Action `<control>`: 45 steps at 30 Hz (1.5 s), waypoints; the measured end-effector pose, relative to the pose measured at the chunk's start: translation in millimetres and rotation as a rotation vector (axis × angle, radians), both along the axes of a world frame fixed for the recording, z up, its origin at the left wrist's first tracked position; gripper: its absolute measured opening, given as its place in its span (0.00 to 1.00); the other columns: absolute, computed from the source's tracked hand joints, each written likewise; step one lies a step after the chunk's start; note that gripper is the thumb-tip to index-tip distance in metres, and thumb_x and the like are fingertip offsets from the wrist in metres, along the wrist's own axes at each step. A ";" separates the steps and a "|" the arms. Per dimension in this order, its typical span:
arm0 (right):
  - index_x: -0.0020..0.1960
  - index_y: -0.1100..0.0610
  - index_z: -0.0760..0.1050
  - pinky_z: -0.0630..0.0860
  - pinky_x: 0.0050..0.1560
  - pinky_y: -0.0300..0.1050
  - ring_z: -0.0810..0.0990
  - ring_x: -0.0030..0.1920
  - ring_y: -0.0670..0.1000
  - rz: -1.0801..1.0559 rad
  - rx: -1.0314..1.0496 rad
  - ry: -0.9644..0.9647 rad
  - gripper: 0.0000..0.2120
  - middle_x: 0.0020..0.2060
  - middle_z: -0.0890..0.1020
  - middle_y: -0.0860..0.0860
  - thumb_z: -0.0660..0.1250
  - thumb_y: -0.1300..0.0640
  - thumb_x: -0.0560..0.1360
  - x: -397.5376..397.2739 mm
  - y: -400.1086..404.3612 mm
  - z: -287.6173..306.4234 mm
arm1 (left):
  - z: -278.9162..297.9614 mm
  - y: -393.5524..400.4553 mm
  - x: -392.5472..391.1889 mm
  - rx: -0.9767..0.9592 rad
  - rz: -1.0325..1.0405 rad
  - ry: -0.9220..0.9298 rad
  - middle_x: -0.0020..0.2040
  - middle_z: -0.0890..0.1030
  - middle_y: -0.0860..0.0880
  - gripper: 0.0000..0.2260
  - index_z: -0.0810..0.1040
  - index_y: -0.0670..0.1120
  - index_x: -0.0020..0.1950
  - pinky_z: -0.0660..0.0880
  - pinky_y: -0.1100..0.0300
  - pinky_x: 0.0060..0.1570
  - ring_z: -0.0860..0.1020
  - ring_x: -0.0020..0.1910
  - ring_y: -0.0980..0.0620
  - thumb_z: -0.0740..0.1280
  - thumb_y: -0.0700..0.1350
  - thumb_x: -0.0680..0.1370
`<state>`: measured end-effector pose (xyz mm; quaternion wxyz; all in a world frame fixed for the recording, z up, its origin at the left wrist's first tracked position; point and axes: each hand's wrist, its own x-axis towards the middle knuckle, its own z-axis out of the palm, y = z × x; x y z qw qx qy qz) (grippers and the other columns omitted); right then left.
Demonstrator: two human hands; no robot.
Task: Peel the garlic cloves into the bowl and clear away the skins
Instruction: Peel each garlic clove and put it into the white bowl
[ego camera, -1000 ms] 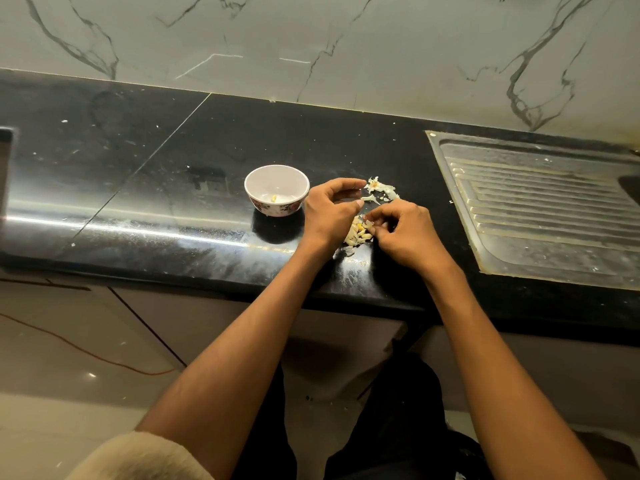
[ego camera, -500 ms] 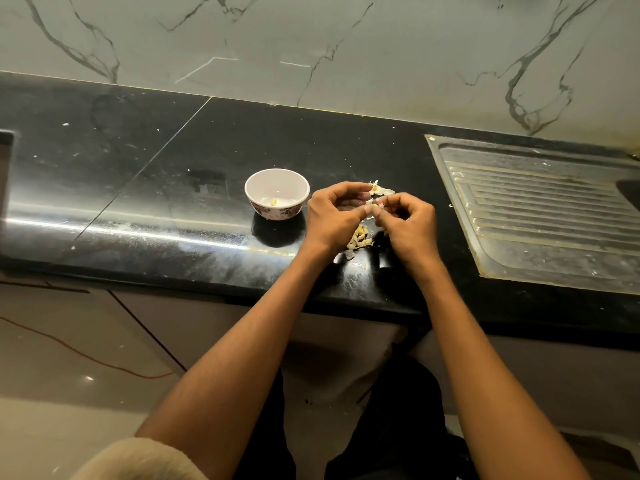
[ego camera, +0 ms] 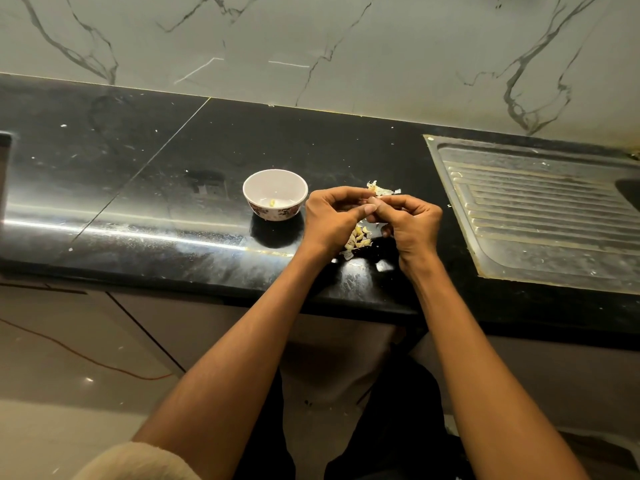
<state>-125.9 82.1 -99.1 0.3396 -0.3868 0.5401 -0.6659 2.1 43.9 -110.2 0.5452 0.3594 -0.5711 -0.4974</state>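
Observation:
A small white bowl (ego camera: 275, 194) with a floral band stands on the black counter, one peeled clove (ego camera: 272, 202) lying in it. Just right of it my left hand (ego camera: 332, 216) and my right hand (ego camera: 408, 223) meet, fingertips pinched together on a garlic clove that the fingers almost hide. Below the hands lies a pile of unpeeled cloves (ego camera: 358, 239). Papery skins (ego camera: 381, 189) lie on the counter just behind the fingertips.
A steel sink drainboard (ego camera: 540, 216) is set into the counter (ego camera: 138, 188) at the right. The marble wall rises behind. The counter's front edge runs just under my wrists, with floor and an orange cable below at left.
Both hands have lifted from the clove pile and come together, pinching one clove between them above the counter.

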 end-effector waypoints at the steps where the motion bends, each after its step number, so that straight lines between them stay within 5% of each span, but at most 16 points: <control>1: 0.44 0.66 0.84 0.73 0.27 0.35 0.84 0.33 0.50 0.008 -0.004 -0.001 0.04 0.36 0.86 0.59 0.78 0.66 0.72 0.2 0.5 0.1 | 0.2 -0.3 0.0 0.001 0.005 0.003 0.44 0.87 0.41 0.09 0.86 0.36 0.52 0.83 0.56 0.51 0.87 0.44 0.46 0.76 0.31 0.73; 8: 0.42 0.64 0.83 0.68 0.24 0.37 0.81 0.31 0.50 0.098 -0.016 0.001 0.06 0.33 0.84 0.56 0.71 0.65 0.78 -3.4 1.9 0.1 | -1.0 -3.5 -0.7 0.006 0.038 0.030 0.43 0.86 0.39 0.06 0.85 0.33 0.49 0.82 0.59 0.47 0.85 0.41 0.52 0.75 0.31 0.73; 14: 0.41 0.60 0.81 0.72 0.27 0.37 0.82 0.32 0.50 0.105 -0.019 0.140 0.06 0.35 0.84 0.57 0.78 0.63 0.73 -0.9 0.2 -3.9 | -3.3 -5.9 -0.2 0.040 0.061 0.008 0.43 0.87 0.40 0.05 0.86 0.37 0.47 0.84 0.51 0.50 0.85 0.41 0.48 0.77 0.34 0.72; 24: 0.44 0.61 0.78 0.74 0.28 0.38 0.80 0.31 0.47 0.168 0.023 0.184 0.06 0.32 0.82 0.52 0.72 0.64 0.78 -1.0 -1.6 -6.9 | -2.6 -6.4 0.7 0.049 0.035 -0.023 0.42 0.86 0.41 0.04 0.84 0.40 0.46 0.84 0.50 0.50 0.84 0.41 0.48 0.76 0.34 0.73; 32: 0.48 0.69 0.78 0.76 0.29 0.43 0.78 0.30 0.51 0.154 0.010 0.252 0.08 0.35 0.83 0.58 0.71 0.62 0.80 -3.0 -2.4 -11.3 | -0.8 -4.1 1.8 0.053 0.063 -0.042 0.40 0.86 0.42 0.04 0.85 0.43 0.43 0.84 0.54 0.45 0.84 0.38 0.50 0.77 0.36 0.74; 38: 0.48 0.58 0.85 0.83 0.42 0.48 0.87 0.42 0.56 0.070 -0.055 0.384 0.04 0.41 0.87 0.53 0.77 0.61 0.73 -1.5 0.0 -12.7 | -1.7 -4.9 2.5 0.038 0.133 -0.061 0.41 0.86 0.45 0.03 0.85 0.43 0.44 0.83 0.54 0.45 0.84 0.39 0.52 0.75 0.36 0.75; 45: 0.48 0.58 0.88 0.86 0.44 0.52 0.87 0.38 0.48 -0.035 -0.079 0.533 0.05 0.40 0.88 0.50 0.76 0.61 0.72 1.1 1.9 -14.5 | 0.0 -0.6 1.6 0.018 0.178 -0.094 0.38 0.86 0.48 0.04 0.86 0.45 0.42 0.79 0.63 0.41 0.83 0.36 0.57 0.75 0.36 0.75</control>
